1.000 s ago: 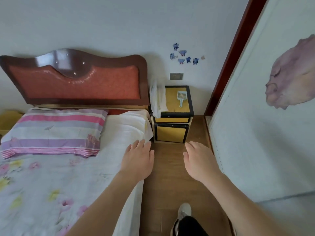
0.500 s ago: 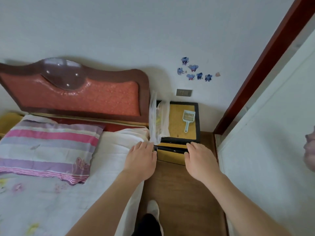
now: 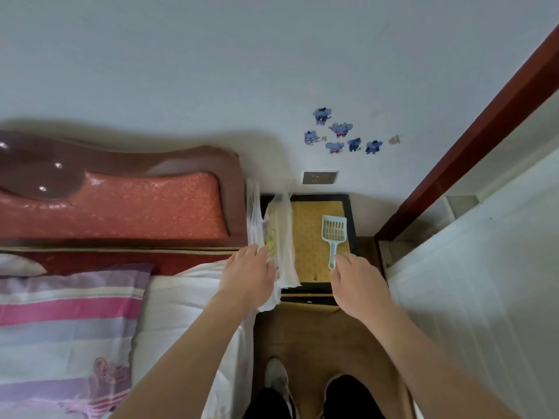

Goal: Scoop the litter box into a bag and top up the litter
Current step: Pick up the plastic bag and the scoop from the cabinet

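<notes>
A pale blue slotted litter scoop [image 3: 333,232] lies on the yellow top of a black-edged nightstand [image 3: 309,237], handle toward me. A crumpled clear plastic bag [image 3: 282,237] stands along the nightstand's left side against the headboard. My left hand [image 3: 247,275] reaches forward with straight fingers, its fingertips touching the bag's lower left. My right hand [image 3: 357,281] stretches out too, fingertips just at the end of the scoop's handle, not curled round it. No litter box shows in the head view.
A bed with an orange padded headboard [image 3: 121,204] and a striped pillow [image 3: 69,322] fills the left. A white door or panel [image 3: 484,297] with a dark red frame stands right. A wall socket [image 3: 319,177] sits above the nightstand. My shoes [image 3: 278,385] stand on the wooden floor.
I have stepped closer to the nightstand. Both hands moved forward: the left from the bed's edge to the bag, the right up to the scoop's handle.
</notes>
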